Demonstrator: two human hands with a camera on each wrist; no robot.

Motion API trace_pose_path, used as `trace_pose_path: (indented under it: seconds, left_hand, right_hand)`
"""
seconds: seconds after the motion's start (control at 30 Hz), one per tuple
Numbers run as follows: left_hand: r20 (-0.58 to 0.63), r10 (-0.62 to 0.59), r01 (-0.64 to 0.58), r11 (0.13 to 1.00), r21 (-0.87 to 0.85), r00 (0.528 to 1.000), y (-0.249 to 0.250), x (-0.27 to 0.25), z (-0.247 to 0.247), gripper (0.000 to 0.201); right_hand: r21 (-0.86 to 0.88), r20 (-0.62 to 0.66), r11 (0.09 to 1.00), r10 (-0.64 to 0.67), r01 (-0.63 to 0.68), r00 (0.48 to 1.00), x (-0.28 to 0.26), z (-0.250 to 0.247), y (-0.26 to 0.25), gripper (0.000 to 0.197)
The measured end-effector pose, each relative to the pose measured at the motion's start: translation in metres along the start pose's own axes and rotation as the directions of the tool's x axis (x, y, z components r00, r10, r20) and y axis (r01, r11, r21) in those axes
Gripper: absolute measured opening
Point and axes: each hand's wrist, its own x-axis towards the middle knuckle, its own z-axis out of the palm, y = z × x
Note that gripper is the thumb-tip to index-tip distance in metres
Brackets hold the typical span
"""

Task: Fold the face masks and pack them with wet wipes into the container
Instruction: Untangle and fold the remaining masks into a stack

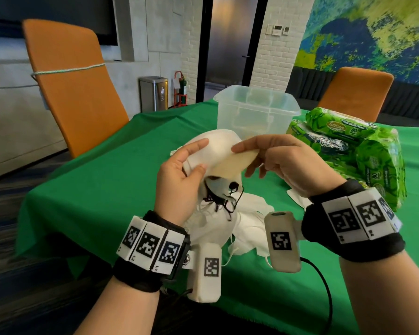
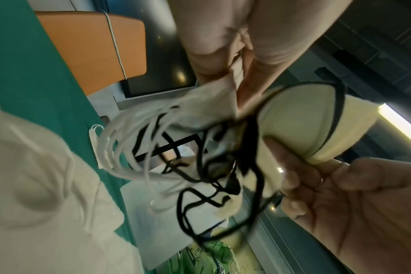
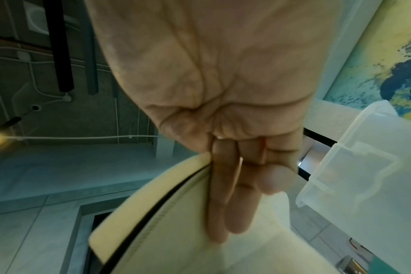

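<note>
Right hand [image 3: 214, 89] filled the upper centre, palm toward the camera, fingers [image 3: 232, 200] pointing down, close together. They lay against a cream face mask [image 3: 176, 231] with a dark strap [image 3: 150, 207] running along its edge. Translucent container [image 3: 364, 178] sat at right, painted wall [image 3: 387, 64] beyond it. Grey ceiling at left.
</note>
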Motion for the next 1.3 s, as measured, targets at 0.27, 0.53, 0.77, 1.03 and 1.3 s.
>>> trace_pose_path:
  seconds: [0.27,0.53,0.77,1.03,1.3]
  left_hand:
    - [-0.021,0.009,-0.01,0.999,-0.049,1.0,0.0,0.0,-0.001,0.055]
    - [0.125,-0.049,0.067,0.987,-0.146,0.991,0.003,-0.001,0.0,0.056]
    - [0.172,-0.086,0.131,0.953,-0.273,0.981,0.006,-0.008,0.004,0.052]
    - [0.133,-0.001,0.025,0.982,-0.185,0.991,0.004,-0.009,0.003,0.056]
    - [0.129,-0.052,0.077,0.978,-0.192,0.99,0.005,-0.01,0.009,0.033]
  right_hand:
    - [-0.519,-0.136,0.844,-0.236,0.134,0.962,0.004,0.0,0.008,0.011]
    - [-0.581,-0.074,0.787,-0.305,0.207,0.95,0.01,0.005,-0.004,0.014]
    - [-0.507,-0.097,0.841,-0.277,0.192,0.956,0.012,0.006,-0.005,0.037]
    - [-0.523,-0.018,0.807,-0.334,0.276,0.943,0.008,0.01,0.0,0.035]
    - [-0.601,-0.015,0.754,-0.341,0.264,0.94,0.01,0.015,0.003,0.034]
